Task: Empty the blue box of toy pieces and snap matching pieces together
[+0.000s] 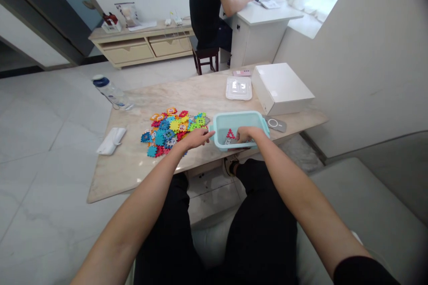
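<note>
A pale turquoise plastic bin (239,117) rests near the table's front edge. My left hand (198,138) is at its left end, thumb over the handle and the other fingers curled below. My right hand (246,134) reaches down inside the bin, fingers bunched together; their tips and anything between them are hidden. In the bin lie a red triangular building piece (230,134) and a white window-like piece (228,142). Left of the bin is a heap of colourful gear-edged building pieces (174,125), with my left forearm passing in front of its right side.
The marble-patterned table (113,178) also bears a white box (284,82), a clear lidded container (238,88), a grey phone-like object (277,124), a white tissue pack (112,140) and a water bottle (112,92). Beyond it, another person (209,4) sits at a white counter.
</note>
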Demonstrator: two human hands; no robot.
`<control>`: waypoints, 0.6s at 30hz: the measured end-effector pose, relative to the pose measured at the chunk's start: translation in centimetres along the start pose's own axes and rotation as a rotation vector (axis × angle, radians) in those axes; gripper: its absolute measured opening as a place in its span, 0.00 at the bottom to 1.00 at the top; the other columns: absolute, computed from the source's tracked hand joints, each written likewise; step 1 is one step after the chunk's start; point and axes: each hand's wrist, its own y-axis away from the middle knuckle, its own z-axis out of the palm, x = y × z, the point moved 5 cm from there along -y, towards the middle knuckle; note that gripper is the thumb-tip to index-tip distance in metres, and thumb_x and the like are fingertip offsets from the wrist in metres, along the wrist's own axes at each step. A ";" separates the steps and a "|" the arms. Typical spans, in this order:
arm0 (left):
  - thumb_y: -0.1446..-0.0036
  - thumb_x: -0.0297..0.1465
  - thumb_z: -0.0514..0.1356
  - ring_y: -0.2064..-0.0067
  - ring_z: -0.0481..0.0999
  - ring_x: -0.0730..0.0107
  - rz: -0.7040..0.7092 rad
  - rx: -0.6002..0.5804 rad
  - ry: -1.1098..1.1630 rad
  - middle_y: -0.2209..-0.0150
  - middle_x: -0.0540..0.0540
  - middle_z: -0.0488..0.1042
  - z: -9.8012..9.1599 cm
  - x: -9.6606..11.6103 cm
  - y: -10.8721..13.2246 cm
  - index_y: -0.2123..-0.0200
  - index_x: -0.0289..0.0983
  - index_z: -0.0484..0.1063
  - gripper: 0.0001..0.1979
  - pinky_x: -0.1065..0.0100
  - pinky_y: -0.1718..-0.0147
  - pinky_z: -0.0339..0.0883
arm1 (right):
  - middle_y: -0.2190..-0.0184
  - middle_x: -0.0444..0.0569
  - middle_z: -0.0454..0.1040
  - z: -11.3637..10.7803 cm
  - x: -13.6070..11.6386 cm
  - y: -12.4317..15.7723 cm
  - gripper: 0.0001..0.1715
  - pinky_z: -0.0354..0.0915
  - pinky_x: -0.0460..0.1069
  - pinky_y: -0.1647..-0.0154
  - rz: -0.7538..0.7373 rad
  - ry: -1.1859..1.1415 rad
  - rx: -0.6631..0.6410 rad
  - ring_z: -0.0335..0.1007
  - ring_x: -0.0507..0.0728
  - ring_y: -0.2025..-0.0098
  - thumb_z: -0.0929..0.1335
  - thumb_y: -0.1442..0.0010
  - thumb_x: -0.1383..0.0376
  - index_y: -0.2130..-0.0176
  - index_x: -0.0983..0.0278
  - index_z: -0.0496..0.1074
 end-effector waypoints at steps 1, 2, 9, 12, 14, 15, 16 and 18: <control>0.32 0.64 0.54 0.68 0.83 0.58 0.007 0.002 0.000 0.63 0.39 0.87 0.0 0.0 -0.1 0.65 0.40 0.75 0.33 0.61 0.65 0.73 | 0.75 0.47 0.81 -0.1 0.2 0.0 0.19 0.75 0.54 0.60 -0.002 -0.011 0.005 0.80 0.62 0.68 0.87 0.65 0.62 0.75 0.60 0.81; 0.33 0.65 0.55 0.68 0.83 0.58 0.010 0.002 0.002 0.63 0.40 0.86 -0.1 0.0 -0.1 0.65 0.40 0.75 0.33 0.61 0.65 0.74 | 0.75 0.47 0.81 -0.2 0.4 0.0 0.18 0.74 0.53 0.61 -0.006 -0.021 0.008 0.80 0.61 0.68 0.86 0.66 0.62 0.75 0.60 0.81; 0.31 0.62 0.54 0.67 0.83 0.58 -0.004 -0.023 0.029 0.61 0.38 0.86 0.0 0.0 0.0 0.64 0.40 0.74 0.31 0.61 0.65 0.74 | 0.74 0.47 0.81 -0.3 0.1 0.3 0.18 0.73 0.51 0.60 -0.024 -0.041 0.008 0.81 0.62 0.64 0.86 0.63 0.60 0.74 0.61 0.81; 0.31 0.62 0.54 0.66 0.84 0.57 -0.018 -0.029 0.039 0.60 0.38 0.86 0.0 0.1 0.2 0.63 0.40 0.74 0.31 0.61 0.65 0.74 | 0.73 0.49 0.81 -0.1 -0.9 0.3 0.18 0.74 0.53 0.58 -0.030 -0.018 0.016 0.81 0.64 0.62 0.86 0.62 0.61 0.75 0.61 0.80; 0.30 0.62 0.53 0.66 0.84 0.57 -0.024 -0.033 0.037 0.60 0.38 0.86 0.1 0.1 0.3 0.63 0.40 0.74 0.30 0.62 0.66 0.74 | 0.73 0.50 0.81 0.1 -1.6 0.3 0.19 0.74 0.54 0.58 -0.031 -0.012 0.013 0.81 0.65 0.62 0.86 0.62 0.61 0.76 0.61 0.79; 0.30 0.62 0.53 0.66 0.84 0.58 -0.025 -0.035 0.037 0.60 0.38 0.86 0.1 0.1 0.3 0.63 0.40 0.74 0.30 0.62 0.66 0.74 | 0.73 0.50 0.81 0.3 -1.9 0.3 0.19 0.74 0.54 0.58 -0.029 -0.011 0.012 0.81 0.65 0.62 0.86 0.62 0.60 0.75 0.61 0.79; 0.30 0.62 0.53 0.66 0.83 0.58 -0.025 -0.038 0.040 0.60 0.38 0.86 0.2 0.1 0.3 0.64 0.40 0.73 0.30 0.62 0.67 0.73 | 0.73 0.51 0.81 0.4 -2.2 0.3 0.19 0.74 0.54 0.59 -0.027 -0.014 0.010 0.81 0.65 0.62 0.87 0.61 0.60 0.75 0.61 0.79; 0.31 0.62 0.53 0.66 0.84 0.57 -0.024 -0.042 0.055 0.61 0.37 0.86 0.2 0.0 0.2 0.64 0.40 0.72 0.31 0.62 0.68 0.73 | 0.72 0.51 0.82 0.7 -2.5 0.2 0.20 0.75 0.54 0.60 -0.024 -0.024 0.002 0.81 0.65 0.63 0.87 0.61 0.58 0.73 0.61 0.80</control>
